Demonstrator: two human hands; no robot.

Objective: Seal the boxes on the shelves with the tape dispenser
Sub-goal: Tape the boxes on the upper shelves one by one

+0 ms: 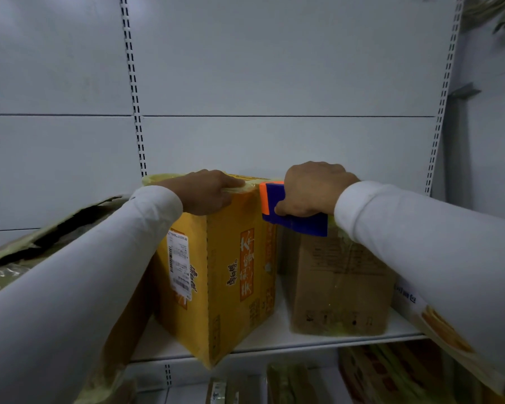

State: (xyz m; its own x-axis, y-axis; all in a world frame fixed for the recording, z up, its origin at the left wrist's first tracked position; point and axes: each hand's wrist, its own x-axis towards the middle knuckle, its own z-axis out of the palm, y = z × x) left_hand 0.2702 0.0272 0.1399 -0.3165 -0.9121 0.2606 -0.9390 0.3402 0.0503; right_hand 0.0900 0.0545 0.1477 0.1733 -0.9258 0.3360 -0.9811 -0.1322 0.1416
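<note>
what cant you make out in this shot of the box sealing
- Top of the yellow box: head view looks up from below, so flaps and tape line are hidden; the left hand covers its front edge.
- Tape dispenser: the right hand covers much of it; roll and blade unseen.
- Shipping label: text too blurred to read.
- Brown box: right sleeve covers its top right corner; print too faint.

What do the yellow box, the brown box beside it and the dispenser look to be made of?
Yellow box: cardboard with a printed, slightly glossy face; folded corner edge and a stuck-on paper label show.
Brown box: plain matte cardboard, dull brown with faint black print.
Dispenser: likely moulded plastic, smooth solid blue with an orange edge. The right hand covers much of it, so metal parts cannot be ruled out.
</note>
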